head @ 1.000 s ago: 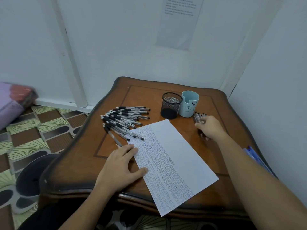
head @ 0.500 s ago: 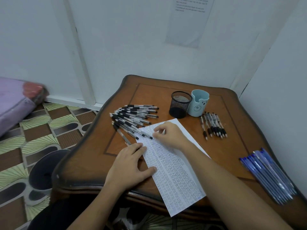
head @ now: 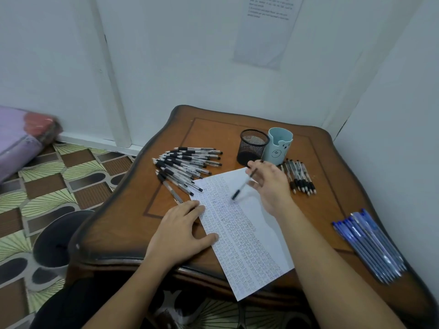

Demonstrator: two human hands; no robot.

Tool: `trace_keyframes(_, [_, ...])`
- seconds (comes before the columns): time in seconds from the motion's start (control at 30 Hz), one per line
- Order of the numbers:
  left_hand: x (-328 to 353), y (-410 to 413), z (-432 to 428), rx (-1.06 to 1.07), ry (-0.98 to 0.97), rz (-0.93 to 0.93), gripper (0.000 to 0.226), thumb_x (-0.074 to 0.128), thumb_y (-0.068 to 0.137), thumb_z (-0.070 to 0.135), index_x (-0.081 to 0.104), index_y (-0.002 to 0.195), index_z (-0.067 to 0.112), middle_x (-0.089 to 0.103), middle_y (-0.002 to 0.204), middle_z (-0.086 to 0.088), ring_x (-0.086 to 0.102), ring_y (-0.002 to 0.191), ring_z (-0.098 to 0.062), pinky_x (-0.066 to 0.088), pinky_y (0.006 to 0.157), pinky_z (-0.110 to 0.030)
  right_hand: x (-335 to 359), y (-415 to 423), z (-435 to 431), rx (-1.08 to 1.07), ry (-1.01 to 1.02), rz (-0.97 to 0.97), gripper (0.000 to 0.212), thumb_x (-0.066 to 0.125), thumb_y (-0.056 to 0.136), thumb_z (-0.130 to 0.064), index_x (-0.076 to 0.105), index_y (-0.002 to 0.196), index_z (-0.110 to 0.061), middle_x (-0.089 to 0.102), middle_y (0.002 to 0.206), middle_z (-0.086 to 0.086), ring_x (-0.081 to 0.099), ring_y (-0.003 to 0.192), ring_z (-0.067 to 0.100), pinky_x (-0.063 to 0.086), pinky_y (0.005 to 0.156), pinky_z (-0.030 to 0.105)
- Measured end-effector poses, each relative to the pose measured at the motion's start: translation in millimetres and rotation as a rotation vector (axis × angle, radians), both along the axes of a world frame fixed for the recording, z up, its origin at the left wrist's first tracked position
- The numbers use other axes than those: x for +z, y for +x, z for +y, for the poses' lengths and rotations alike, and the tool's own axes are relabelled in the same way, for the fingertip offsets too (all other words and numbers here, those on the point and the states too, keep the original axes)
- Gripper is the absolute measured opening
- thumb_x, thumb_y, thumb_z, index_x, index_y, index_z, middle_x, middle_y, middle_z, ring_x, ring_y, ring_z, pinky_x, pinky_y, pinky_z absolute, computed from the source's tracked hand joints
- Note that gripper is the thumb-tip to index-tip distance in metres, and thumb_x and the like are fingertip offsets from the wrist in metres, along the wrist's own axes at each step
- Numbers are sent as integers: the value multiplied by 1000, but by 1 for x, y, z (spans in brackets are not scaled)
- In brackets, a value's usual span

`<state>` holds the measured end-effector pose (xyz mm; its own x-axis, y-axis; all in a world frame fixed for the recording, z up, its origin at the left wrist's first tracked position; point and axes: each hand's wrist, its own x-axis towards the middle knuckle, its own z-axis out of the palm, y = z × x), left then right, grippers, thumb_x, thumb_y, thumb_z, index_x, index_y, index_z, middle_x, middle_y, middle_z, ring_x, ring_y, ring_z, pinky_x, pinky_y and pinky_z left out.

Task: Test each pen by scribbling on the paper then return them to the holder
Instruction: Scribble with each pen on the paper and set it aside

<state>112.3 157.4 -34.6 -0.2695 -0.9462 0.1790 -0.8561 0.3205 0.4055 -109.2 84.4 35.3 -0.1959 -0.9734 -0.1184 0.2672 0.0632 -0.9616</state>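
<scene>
Holding pen, left hand flat on paper

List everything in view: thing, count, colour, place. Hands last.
table: one, brown wood, room corner.
paper: one, white, scribbled, table front.
mesh holder: one, black, table back.
cup holder: one, light blue, beside mesh holder.
loose pens: many, black, left of paper.
pen row: several, black grips, right of cup holder.
blue pens: a bunch, table's right edge.
wall sheet: one, white, above table.
held pen: one, black grip, over paper.
left hand: flat on paper's left edge.
right hand: holds held pen.
</scene>
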Motion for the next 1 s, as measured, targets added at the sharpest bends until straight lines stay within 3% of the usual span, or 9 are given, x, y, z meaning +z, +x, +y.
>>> trace_keyframes(0.1, [2, -1, 2, 0, 21, 10, 95, 33, 68, 85, 44, 143, 28, 35, 150, 11, 29, 138, -9, 17, 114, -28, 6, -14, 11, -23, -42, -63, 10, 39, 108, -25, 47, 113, -21, 69, 78, 6, 66, 63, 22, 58, 67, 40])
trace_keyframes(0.2, [5, -1, 3, -3, 36, 16, 96, 33, 68, 85, 44, 144, 28, 35, 151, 10, 28, 139, -10, 18, 114, -30, 4, -21, 22, 33, -17, 101, 18, 36, 108, -31, 45, 123, -36, 49, 64, 3, 38, 45, 11, 38, 44, 24])
trace_keyframes(0.3, [6, -1, 4, -4, 38, 6, 98, 30, 66, 87, 43, 144, 28, 35, 151, 11, 28, 139, -9, 18, 114, -31, 4, -23, 30, 74, 8, 161, 9, 43, 106, -33, 48, 111, -27, 41, 63, 1, 26, 46, 8, 23, 41, 19])
trace_keyframes(0.47, [4, -1, 2, -7, 44, -1, 106, 24, 63, 95, 44, 143, 28, 36, 151, 11, 29, 138, -10, 19, 115, -33, 7, -31, 40, 61, -45, 85, 7, 49, 104, -15, 55, 105, -12, 37, 48, -1, 32, 40, 12, 32, 39, 23])
trace_keyframes(0.57, [3, -1, 2, -2, 43, -1, 103, 27, 64, 93, 45, 143, 28, 37, 150, 11, 30, 138, -10, 20, 115, -33, 4, -37, 42, 56, -1, -106, 37, 39, 107, -26, 63, 90, -3, 52, 55, 5, 54, 55, 18, 48, 60, 30])
trace_keyframes(0.67, [5, -2, 2, -3, 45, 3, 99, 30, 66, 89, 45, 143, 28, 37, 150, 11, 30, 138, -9, 20, 114, -33, -5, -44, 44, 68, 72, -89, 59, 30, 106, -47, 64, 86, -4, 51, 55, 6, 47, 53, 16, 38, 57, 30])
trace_keyframes(0.8, [5, -2, 3, -4, 40, 6, 96, 34, 67, 87, 46, 142, 28, 38, 148, 11, 31, 136, -9, 20, 114, -33, -20, -48, 51, 234, 46, 70, 32, 54, 99, -27, 69, 102, 1, 72, 84, 18, 68, 69, 21, 49, 54, 24])
trace_keyframes(0.93, [5, -2, 2, -8, 42, -4, 96, 33, 67, 87, 46, 142, 28, 37, 149, 11, 31, 136, -9, 20, 113, -32, -33, -43, 53, 208, 24, 174, 25, 61, 95, -23, 54, 75, -10, 48, 60, 4, 38, 50, 11, 30, 45, 17])
trace_keyframes(1.0, [6, -2, 2, -7, 43, -6, 97, 32, 67, 87, 45, 142, 27, 37, 149, 10, 30, 137, -9, 19, 114, -32, -39, -41, 55, 236, 20, 184, 27, 57, 97, -27, 58, 78, -8, 59, 65, 10, 47, 52, 13, 35, 46, 19])
